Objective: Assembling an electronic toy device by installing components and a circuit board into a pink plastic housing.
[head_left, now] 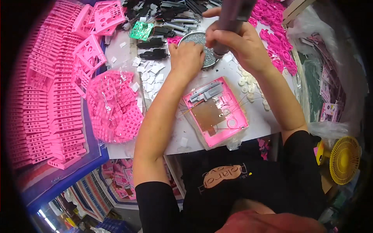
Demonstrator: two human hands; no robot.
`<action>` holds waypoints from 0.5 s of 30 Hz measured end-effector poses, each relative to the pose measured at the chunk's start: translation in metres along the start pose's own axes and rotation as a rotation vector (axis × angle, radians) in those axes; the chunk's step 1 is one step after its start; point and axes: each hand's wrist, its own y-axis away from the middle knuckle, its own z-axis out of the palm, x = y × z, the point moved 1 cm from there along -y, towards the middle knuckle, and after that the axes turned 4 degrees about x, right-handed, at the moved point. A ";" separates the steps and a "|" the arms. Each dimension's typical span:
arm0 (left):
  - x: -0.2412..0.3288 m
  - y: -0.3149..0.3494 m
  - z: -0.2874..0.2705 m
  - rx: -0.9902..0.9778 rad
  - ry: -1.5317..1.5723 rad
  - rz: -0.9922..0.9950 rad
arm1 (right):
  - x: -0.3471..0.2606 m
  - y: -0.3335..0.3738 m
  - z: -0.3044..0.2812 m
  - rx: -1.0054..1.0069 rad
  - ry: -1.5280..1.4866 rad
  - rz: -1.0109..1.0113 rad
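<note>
My right hand [248, 48] is wrapped round a dark, upright electric screwdriver [233, 17], whose lower end is beside a round dish [210, 62] of small grey metal pieces that look like screws. At the dish's left side, my left hand [186, 59] has its fingers curled down among the pieces; the fingertips are hidden, so what they pinch cannot be made out. Nearer to me a pink plastic housing [234, 133] lies open on the white table. Inside it are a grey part [206, 93], a brown board [210, 115] and thin wires.
Stacked pink frames [54, 77] fill the left side, beside a clear bag of pink button pads [114, 108]. White squares [151, 77], a green circuit board [141, 31] and black parts [153, 53] lie left of the dish. Pink pieces [278, 42] and whitish discs [248, 83] lie right. A yellow fan [345, 160] stands lower right.
</note>
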 end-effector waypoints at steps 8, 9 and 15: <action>0.016 -0.001 -0.035 0.015 0.168 -0.042 | -0.009 0.013 -0.005 0.112 -0.031 -0.062; 0.022 0.016 -0.051 -0.009 0.232 -0.029 | -0.014 0.021 -0.002 0.128 0.058 -0.061; 0.067 0.108 -0.071 0.192 0.362 0.057 | -0.018 0.072 0.008 0.051 -0.298 -0.072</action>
